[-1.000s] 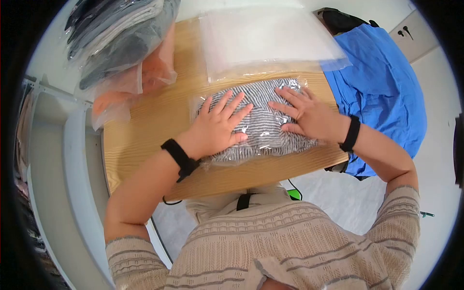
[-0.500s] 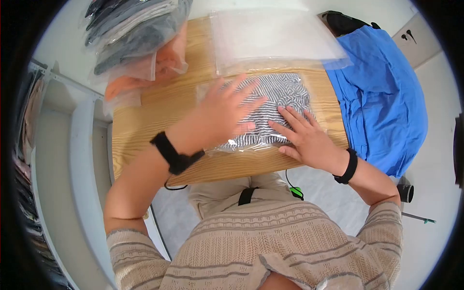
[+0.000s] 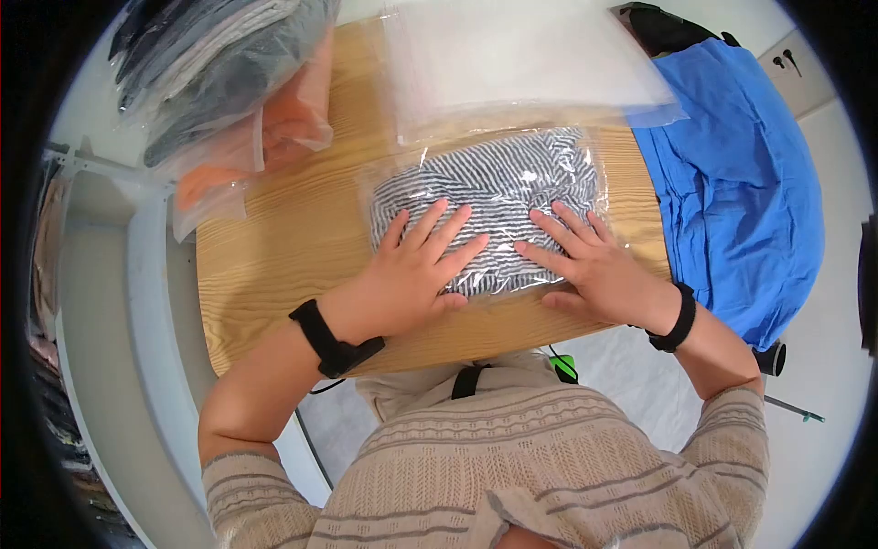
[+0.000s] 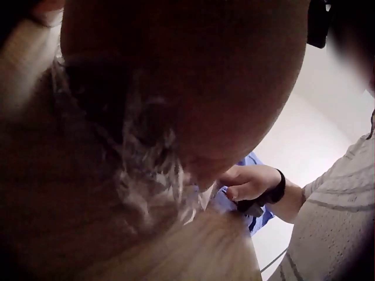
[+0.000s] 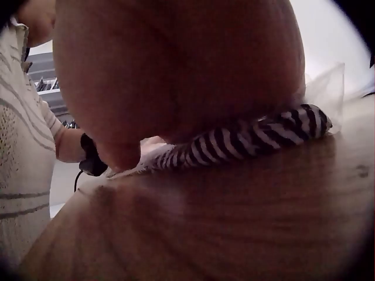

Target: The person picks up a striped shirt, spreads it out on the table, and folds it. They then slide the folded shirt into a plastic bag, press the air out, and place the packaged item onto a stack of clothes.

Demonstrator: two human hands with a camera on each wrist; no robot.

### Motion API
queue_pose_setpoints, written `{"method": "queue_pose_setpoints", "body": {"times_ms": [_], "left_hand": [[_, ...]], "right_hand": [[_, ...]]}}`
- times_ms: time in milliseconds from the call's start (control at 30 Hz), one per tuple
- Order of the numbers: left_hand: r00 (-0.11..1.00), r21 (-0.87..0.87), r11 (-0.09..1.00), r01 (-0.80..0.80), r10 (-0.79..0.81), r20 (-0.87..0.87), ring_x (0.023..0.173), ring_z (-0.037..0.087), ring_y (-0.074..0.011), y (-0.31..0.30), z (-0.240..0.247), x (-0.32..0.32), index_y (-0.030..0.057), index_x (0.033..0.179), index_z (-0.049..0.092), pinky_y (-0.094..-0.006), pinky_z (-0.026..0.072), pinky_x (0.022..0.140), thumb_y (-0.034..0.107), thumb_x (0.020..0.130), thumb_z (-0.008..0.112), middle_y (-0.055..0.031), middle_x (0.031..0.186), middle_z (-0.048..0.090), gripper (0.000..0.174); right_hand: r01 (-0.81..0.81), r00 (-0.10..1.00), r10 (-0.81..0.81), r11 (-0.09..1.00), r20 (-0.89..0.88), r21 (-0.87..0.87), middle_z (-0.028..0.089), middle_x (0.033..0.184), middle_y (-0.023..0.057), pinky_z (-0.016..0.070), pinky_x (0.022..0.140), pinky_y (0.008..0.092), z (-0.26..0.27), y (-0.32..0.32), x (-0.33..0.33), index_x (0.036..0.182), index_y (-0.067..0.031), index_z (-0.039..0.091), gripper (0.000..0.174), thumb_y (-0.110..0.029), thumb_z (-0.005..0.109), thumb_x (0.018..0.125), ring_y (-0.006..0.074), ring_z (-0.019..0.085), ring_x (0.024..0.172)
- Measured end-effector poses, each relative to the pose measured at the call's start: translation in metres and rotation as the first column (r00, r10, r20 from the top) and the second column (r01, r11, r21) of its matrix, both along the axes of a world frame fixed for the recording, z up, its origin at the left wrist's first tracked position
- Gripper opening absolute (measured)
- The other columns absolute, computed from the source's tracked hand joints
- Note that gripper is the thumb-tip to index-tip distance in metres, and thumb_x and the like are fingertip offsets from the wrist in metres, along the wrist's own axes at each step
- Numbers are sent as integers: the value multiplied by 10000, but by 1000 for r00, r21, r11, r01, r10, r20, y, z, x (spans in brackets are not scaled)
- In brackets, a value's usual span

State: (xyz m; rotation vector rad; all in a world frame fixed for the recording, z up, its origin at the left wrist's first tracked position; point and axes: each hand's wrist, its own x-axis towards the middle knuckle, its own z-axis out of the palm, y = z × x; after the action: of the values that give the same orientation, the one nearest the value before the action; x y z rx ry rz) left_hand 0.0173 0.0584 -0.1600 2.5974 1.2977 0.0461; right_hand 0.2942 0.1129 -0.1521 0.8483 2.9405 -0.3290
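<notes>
A black-and-white striped garment (image 3: 494,174) lies folded inside a clear plastic bag on the wooden table (image 3: 274,265). On its near left part rests my left hand (image 3: 407,279), palm down with fingers spread. My right hand (image 3: 608,274) lies flat on the near right part, fingers also spread. Both thumbs are at the bag's near edge. In the right wrist view the striped fabric (image 5: 234,143) shows as a low layer under the right hand (image 5: 176,70). The left wrist view shows crinkled clear plastic (image 4: 152,181) beside the left hand (image 4: 187,76).
A stack of flat clear bags (image 3: 521,64) lies at the table's back. Bagged dark and grey garments (image 3: 229,64) are piled at the back left, with an orange one (image 3: 293,119) below. Blue cloth (image 3: 741,174) hangs over the right side; shelving (image 3: 101,265) stands left.
The left hand was lifted and blurred half a second ago; it now rests nearer the bag's front edge. Both hands sit closer to the person than one second ago.
</notes>
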Motion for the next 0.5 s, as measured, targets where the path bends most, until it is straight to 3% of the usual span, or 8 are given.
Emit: {"method": "queue_pose_setpoints", "body": {"times_ms": [200,300,367,433,500], "left_hand": [[1000,-52,999,-8,9,21,1388,124,-384,1,1,-1,128,1411,327,-597,160,1065,385,850,591,-185,1497,174,672],[999,-47,999,-7,9,38,1378,158,-378,2,2,-3,128,1397,356,-572,175,1071,367,852,590,-181,1487,198,639],[997,-81,996,27,-21,79,1370,179,-372,12,6,-9,127,1387,372,-555,188,1071,366,844,598,-181,1479,214,635],[992,-112,992,52,-38,121,1363,200,-367,21,14,-13,125,1378,388,-537,202,1071,365,836,606,-181,1470,230,631],[988,-144,989,-36,57,143,1347,234,-357,25,28,-10,123,1360,414,-507,224,1068,384,809,632,-188,1453,254,647]], "right_hand": [[-20,1000,20,997,8,-80,241,1491,99,260,1042,580,11,7,-2,1398,-261,364,613,-386,607,850,364,199,1374],[-71,997,72,994,0,-84,286,1469,119,286,1043,533,18,25,3,1384,-220,394,586,-358,605,856,356,243,1357],[-158,976,77,895,-204,-416,348,1433,139,288,1054,482,22,49,7,1367,-171,421,551,-348,583,871,341,291,1335],[-94,976,8,919,-219,-384,386,1409,150,272,1069,453,38,52,3,1353,-140,440,525,-353,555,887,329,321,1320],[-99,989,93,994,-114,-49,333,1447,140,249,1080,462,34,58,-1,1373,-169,416,556,-383,557,880,329,292,1340]]}}
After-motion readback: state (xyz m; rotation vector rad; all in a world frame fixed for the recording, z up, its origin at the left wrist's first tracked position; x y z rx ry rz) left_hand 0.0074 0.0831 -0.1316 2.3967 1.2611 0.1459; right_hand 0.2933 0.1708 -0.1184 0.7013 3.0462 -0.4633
